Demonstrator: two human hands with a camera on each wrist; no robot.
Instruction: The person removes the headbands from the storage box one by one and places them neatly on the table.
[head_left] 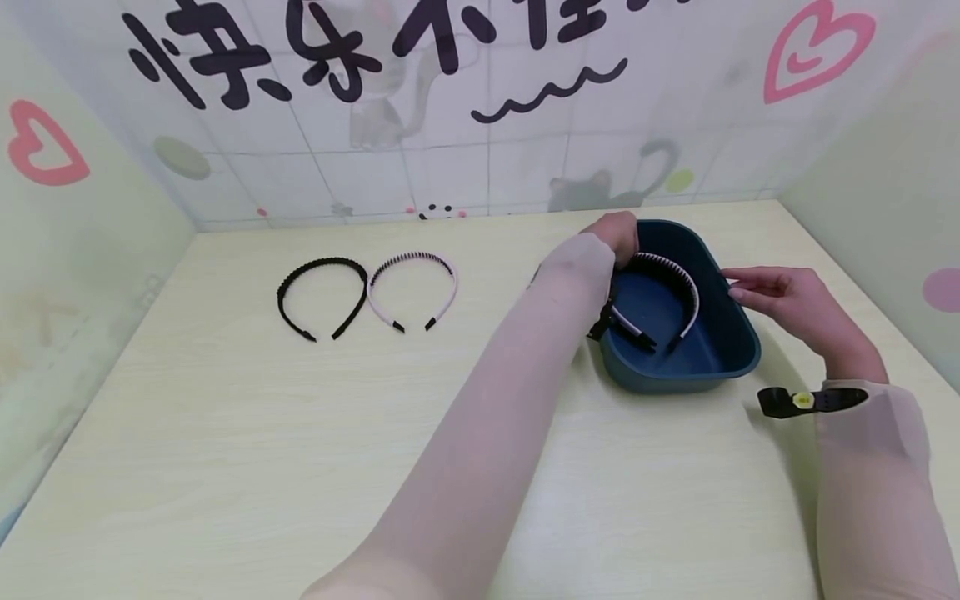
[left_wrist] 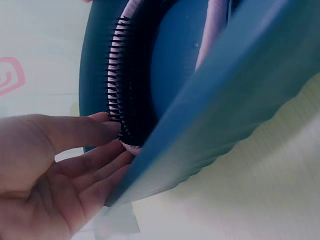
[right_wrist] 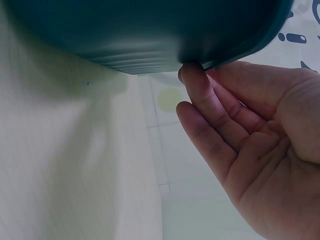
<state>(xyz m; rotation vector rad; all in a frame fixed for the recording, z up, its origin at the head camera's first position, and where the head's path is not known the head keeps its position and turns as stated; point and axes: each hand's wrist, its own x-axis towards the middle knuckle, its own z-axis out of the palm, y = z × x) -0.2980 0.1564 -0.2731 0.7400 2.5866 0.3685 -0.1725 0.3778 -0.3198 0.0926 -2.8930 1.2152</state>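
A dark blue plastic bin (head_left: 678,383) stands on the table at the right in the head view. Inside it is a pale pink headband (head_left: 693,292) with black teeth, its two dark-tipped ends towards me. My left hand (left_wrist: 65,170) reaches over the bin's far left side and pinches the headband's toothed curve between thumb and fingers. From the right, my right hand (head_left: 795,304) pinches the bin's rim; in the right wrist view the other fingers hang below it. Whether a second band lies under the pink one, I cannot tell.
On the table's left half lie a black headband (head_left: 322,261) and a pink toothed headband (head_left: 453,287), side by side and touching, ends towards me. A printed wall covering (head_left: 450,179) rises behind the table, with side panels left and right.
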